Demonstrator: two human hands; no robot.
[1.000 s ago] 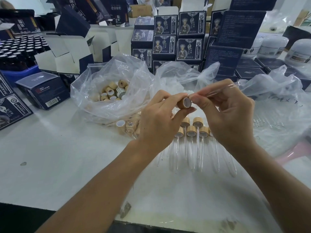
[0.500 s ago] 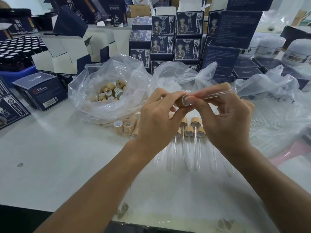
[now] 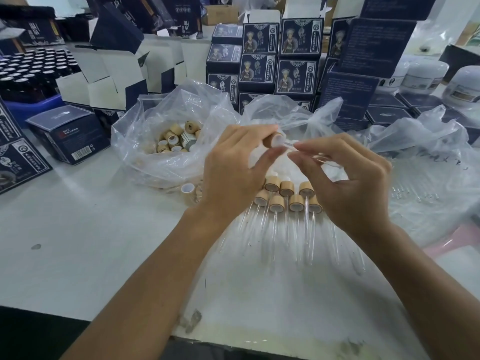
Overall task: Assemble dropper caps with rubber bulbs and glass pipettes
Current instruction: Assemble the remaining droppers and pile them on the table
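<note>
Dropper cap (image 3: 273, 139): pinched in my left hand (image 3: 233, 172)
Glass pipette (image 3: 306, 152): pinched in my right hand (image 3: 348, 183), entering cap
Done: finished droppers (image 3: 285, 196) lie below cap
Left: bag of caps (image 3: 174, 141)

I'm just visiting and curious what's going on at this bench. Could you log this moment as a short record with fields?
left hand: left hand grips a wooden dropper cap, open end facing the other hand
right hand: right hand pinches a glass pipette, tip at the cap's opening
finished pieces: assembled droppers lie in rows on the table below the hands
supplies: loose caps in a clear plastic bag, to the left
background: stacked dark blue boxes
</note>
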